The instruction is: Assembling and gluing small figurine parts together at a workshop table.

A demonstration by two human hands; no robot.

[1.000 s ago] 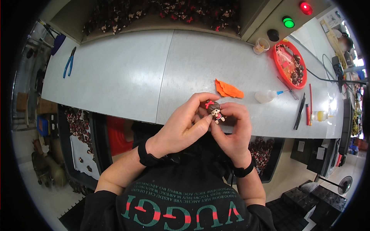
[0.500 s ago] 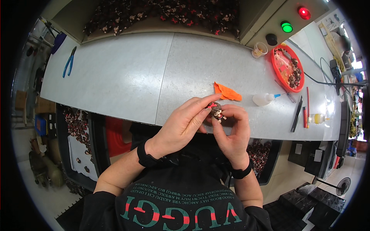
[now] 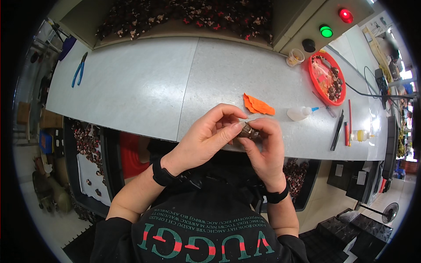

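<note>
Between both hands, above the table's near edge, is a small figurine (image 3: 247, 131) with a brown head. Its face is out of sight at this angle, and fingers cover much of it. My right hand (image 3: 268, 147) pinches it between thumb and bent fingers from the right. From the left, my left hand (image 3: 208, 138) has its thumb on the figurine's head, with the fingers curled behind. Just beyond the fingertips lies a crumpled orange cloth (image 3: 259, 105) on the grey table (image 3: 136, 92).
Right of the cloth lies a white squeeze bottle (image 3: 299, 113) with a blue tip. Beyond are a red tray (image 3: 312, 75) of brown pieces, a plastic cup (image 3: 295, 57), black pens (image 3: 337, 131) and a yellowish bottle (image 3: 361, 135). Blue-handled pliers (image 3: 79, 72) lie far left. Filled bins (image 3: 115, 166) stand below.
The figurine has been turned so its face and red bow no longer show, only the brown head. My left fingers have bent from nearly straight to curled, with the thumb on it.
</note>
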